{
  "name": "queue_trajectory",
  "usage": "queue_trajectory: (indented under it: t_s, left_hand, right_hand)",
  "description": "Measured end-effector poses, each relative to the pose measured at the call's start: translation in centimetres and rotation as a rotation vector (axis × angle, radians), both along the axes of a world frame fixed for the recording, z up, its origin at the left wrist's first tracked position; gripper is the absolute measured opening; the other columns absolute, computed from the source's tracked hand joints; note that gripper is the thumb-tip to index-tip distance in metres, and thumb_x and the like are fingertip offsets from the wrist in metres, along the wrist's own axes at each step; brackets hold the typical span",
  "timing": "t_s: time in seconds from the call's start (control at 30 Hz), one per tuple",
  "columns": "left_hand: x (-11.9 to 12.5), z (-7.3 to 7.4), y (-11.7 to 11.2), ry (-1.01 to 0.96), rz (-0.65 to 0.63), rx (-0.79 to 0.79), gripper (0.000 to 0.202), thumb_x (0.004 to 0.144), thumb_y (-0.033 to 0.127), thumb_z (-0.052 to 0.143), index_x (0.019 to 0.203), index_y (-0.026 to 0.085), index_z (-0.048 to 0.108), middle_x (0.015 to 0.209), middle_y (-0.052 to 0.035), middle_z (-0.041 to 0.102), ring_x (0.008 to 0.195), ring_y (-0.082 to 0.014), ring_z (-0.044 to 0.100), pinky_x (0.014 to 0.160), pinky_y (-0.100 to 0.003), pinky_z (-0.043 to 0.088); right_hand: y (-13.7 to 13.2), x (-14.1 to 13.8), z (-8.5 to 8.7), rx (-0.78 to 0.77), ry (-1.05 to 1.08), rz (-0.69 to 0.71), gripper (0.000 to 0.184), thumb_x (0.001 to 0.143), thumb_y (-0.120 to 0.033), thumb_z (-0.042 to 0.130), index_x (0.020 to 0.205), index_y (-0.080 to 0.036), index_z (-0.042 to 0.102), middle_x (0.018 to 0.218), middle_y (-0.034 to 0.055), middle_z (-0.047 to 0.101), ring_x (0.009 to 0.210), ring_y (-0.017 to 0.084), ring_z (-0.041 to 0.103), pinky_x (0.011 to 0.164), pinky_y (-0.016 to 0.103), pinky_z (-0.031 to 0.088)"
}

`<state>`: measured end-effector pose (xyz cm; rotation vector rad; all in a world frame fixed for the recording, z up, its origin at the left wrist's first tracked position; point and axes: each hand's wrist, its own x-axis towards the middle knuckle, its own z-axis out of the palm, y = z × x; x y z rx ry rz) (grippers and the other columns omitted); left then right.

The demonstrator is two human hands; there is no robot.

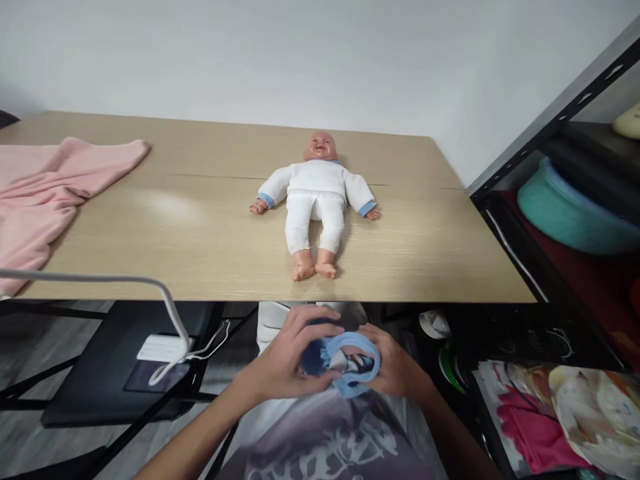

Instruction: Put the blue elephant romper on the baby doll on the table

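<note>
Both hands work below the front edge of the table (pixel 425 260), just over the person's lap, and hold a rolled piece of blue fabric (pixel 354 387) between them. The left hand (pixel 290 357) curls its fingers over one side of it with the thumb beneath; the right hand (pixel 393 365) grips the rim of its round opening from the other side. (Some of the right fingertips are hidden by the fabric.)

A doll (pixel 317 177) in white lies on its back on the table, head toward the wall (pixel 310 67), arms spread, its bare feet just short of the front edge. A broad stretch of wood separates it from a pink cloth (pixel 37 183) at the left; to its right, the tabletop runs on to a slanting end beside a black rack (pixel 560 123) holding a turquoise basin (pixel 575 210).

Room for the elbows is narrower: a black chair (pixel 90 387) stands at the left, under a white tube (pixel 110 275), and packed goods (pixel 535 427) crowd the right.
</note>
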<state>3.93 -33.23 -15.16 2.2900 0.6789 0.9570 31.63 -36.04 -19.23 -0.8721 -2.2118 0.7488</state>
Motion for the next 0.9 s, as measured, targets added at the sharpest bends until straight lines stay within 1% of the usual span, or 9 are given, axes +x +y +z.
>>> queue_trajectory:
  t_s: [0.07,0.13,0.33,0.43,0.57,0.67,0.77,0.83,0.9]
  left_hand:
    - [0.0,1.3,0.6,0.066,-0.010,-0.034,0.103,0.080,0.065,0.098,0.161,0.028,0.046,0.154,-0.0196,0.063,0.144,-0.0396,0.062,0.119,-0.055,0.053]
    - [0.2,2.4,1.2,0.091,-0.009,-0.056,0.113,0.074,0.072,0.099,0.162,0.027,0.045,0.152,-0.0190,0.064,0.140,-0.0399,0.065,0.116,-0.054,0.056]
    - [0.4,5.5,3.0,-0.046,0.125,-0.157,0.030,0.103,0.036,0.080,0.125,0.026,0.063,0.117,-0.0058,0.077,0.105,-0.0245,0.076,0.091,-0.036,0.061]
    - [-0.6,6.7,4.1,-0.182,0.179,-0.242,0.007,0.111,0.030,0.067,0.110,0.024,0.064,0.106,-0.0036,0.076,0.095,-0.0181,0.074,0.084,-0.029,0.059]
    - [-2.4,7.0,5.6,-0.332,0.205,-0.314,0.013,0.114,0.031,0.065,0.105,0.022,0.061,0.101,-0.0033,0.074,0.092,-0.0149,0.072,0.080,-0.025,0.058]
    - [-3.1,7.0,6.6,-0.404,0.171,-0.291,0.012,0.115,0.029,0.063,0.107,0.022,0.058,0.102,-0.0045,0.073,0.093,-0.0155,0.072,0.081,-0.027,0.060]
    - [-3.2,7.3,7.4,-0.431,0.073,-0.239,0.008,0.115,0.025,0.061,0.110,0.022,0.055,0.107,-0.0069,0.073,0.096,-0.0168,0.073,0.082,-0.029,0.061]
    - [-2.9,7.8,7.8,-0.432,-0.022,-0.223,0.007,0.115,0.023,0.060,0.112,0.022,0.053,0.109,-0.0084,0.074,0.098,-0.0180,0.073,0.081,-0.030,0.061]
    - [-2.4,8.4,8.2,-0.426,-0.094,-0.209,0.007,0.115,0.023,0.059,0.112,0.023,0.053,0.109,-0.0094,0.074,0.099,-0.0195,0.073,0.079,-0.030,0.060]
  right_hand:
    - [1.3,-0.6,2.4,0.095,-0.003,0.016,0.022,0.089,-0.027,0.078,0.111,-0.023,0.076,0.101,0.0086,0.080,0.094,0.031,0.077,0.097,0.048,0.063]
    - [2.7,-0.9,4.5,0.157,-0.025,0.005,0.022,0.093,-0.025,0.075,0.115,-0.020,0.076,0.100,0.0089,0.079,0.094,0.030,0.075,0.094,0.046,0.062]
    - [5.9,-0.8,10.1,0.153,-0.187,0.068,0.025,0.106,-0.029,0.074,0.130,-0.022,0.077,0.108,0.0067,0.081,0.103,0.026,0.075,0.100,0.040,0.060]
    - [7.0,-0.2,12.0,0.063,-0.246,0.053,0.038,0.105,-0.026,0.077,0.143,-0.027,0.071,0.118,0.0038,0.081,0.107,0.023,0.076,0.102,0.037,0.058]
    - [8.2,1.0,13.5,0.032,-0.308,0.006,0.047,0.102,-0.029,0.081,0.148,-0.028,0.069,0.106,0.0018,0.077,0.097,0.021,0.073,0.091,0.033,0.056]
    - [9.3,1.3,14.2,0.071,-0.331,0.059,0.044,0.103,-0.034,0.081,0.145,-0.026,0.073,0.098,0.0020,0.075,0.092,0.022,0.072,0.087,0.033,0.055]
    - [10.4,0.6,14.6,0.046,-0.311,0.136,0.057,0.101,-0.045,0.084,0.153,-0.025,0.071,0.089,-0.0009,0.072,0.079,0.019,0.068,0.076,0.030,0.054]
    - [11.2,-0.4,14.6,0.027,-0.277,0.193,0.063,0.099,-0.050,0.087,0.153,-0.024,0.070,0.090,-0.0016,0.074,0.078,0.018,0.068,0.078,0.029,0.055]
    - [12.2,-1.3,14.3,0.035,-0.239,0.265,0.053,0.097,-0.051,0.089,0.141,-0.025,0.076,0.100,0.0001,0.077,0.090,0.019,0.070,0.092,0.032,0.056]
